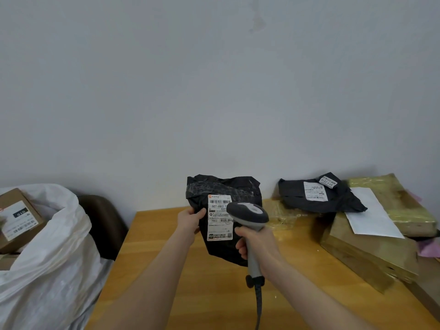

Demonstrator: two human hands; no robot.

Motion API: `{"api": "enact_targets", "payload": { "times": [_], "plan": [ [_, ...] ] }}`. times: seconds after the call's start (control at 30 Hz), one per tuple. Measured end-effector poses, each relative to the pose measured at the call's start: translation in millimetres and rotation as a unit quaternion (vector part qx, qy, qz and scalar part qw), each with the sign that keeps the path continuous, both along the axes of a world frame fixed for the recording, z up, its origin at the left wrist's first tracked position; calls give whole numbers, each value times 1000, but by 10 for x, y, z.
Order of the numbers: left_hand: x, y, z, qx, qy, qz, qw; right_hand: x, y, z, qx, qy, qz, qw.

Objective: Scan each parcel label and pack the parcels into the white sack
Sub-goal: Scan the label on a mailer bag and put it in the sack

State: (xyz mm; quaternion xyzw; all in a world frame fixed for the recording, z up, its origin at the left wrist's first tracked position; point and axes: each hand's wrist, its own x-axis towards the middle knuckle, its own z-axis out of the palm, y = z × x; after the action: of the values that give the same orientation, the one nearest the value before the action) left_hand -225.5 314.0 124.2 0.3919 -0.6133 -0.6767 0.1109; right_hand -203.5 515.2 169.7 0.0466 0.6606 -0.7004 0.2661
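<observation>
Site was a parcel-sorting rm: labelled pkgs [338, 201] on wooden table [214, 301], white sack [54, 258] left of table, barcode scanner [247, 213] above it.

A plain, pale grey-white painted wall [214, 79] fills well over the upper half of the view, matt and bare. High up, right of centre, a faint darker smudge [257, 22] mottles the paint. Below it stands a table [214, 294] with a smooth orange-tan wooden top. Its far edge meets the wall and its left edge runs diagonally toward the viewer. Just beside that left edge, close to the wall, rises the rounded dark brown back of a chair [104, 225]; its material cannot be told. The light is soft and even, leaving a dull sheen on the table and blurred shadows along the foot of the wall.
</observation>
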Motion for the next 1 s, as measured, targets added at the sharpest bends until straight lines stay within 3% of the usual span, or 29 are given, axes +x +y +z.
{"api": "enact_targets", "payload": {
  "times": [1.0],
  "plan": [
    [44, -33, 39, -14, -6, 38, 999, -96, 17, -11, -36, -21, 14, 999]
  ]
}}
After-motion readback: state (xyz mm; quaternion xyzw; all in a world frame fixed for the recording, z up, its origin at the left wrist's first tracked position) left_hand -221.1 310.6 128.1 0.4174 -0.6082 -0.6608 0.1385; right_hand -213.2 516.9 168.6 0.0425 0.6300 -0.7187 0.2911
